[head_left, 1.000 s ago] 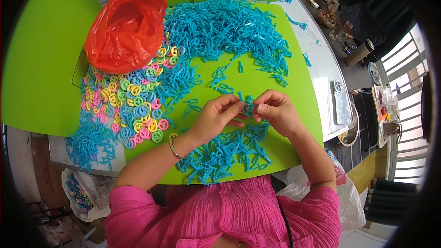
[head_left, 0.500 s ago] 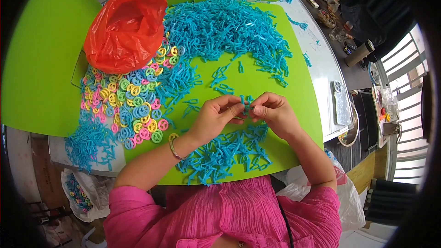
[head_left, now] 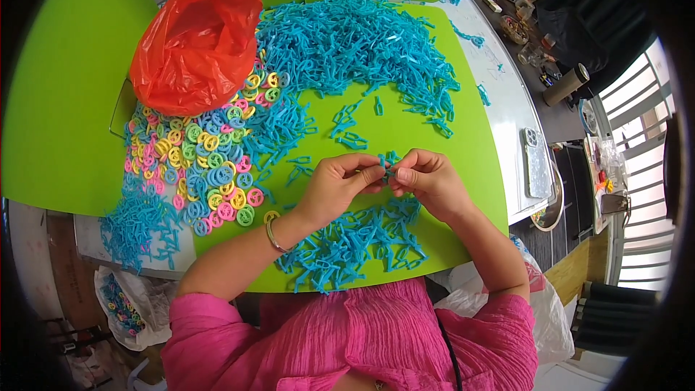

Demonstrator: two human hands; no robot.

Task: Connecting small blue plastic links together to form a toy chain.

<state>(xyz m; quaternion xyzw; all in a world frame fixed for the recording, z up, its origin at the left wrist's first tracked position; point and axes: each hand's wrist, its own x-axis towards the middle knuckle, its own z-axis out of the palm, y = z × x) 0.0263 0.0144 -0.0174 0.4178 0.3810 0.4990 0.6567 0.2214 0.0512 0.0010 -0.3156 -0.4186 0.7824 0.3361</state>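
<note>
One teal cluster point(head_left: 392, 156), seemingly unfinished, is clamped in the grip of left hand point(head_left: 339, 187) and right hand point(head_left: 436, 183); teal heap point(head_left: 355, 40) apparently left at twelve o'clock, smaller pile point(head_left: 353, 240) at six.

Has a board point(head_left: 413, 137) on a table point(head_left: 515, 112), with a heap of plastic pieces point(head_left: 355, 40) across its back. Shows a bag point(head_left: 195, 51) left of the heap, touching the rings point(head_left: 221, 177) before it. Has a side pile point(head_left: 137, 228) on the table, at the near left of the rings, and a front pile point(head_left: 355, 242) near the board's front edge. Shows the left hand point(head_left: 346, 182) and right hand point(head_left: 431, 181) just behind the front pile, with handled pieces point(head_left: 388, 161) between them. Has a phone point(head_left: 537, 163) on the table, right of the board.
</note>
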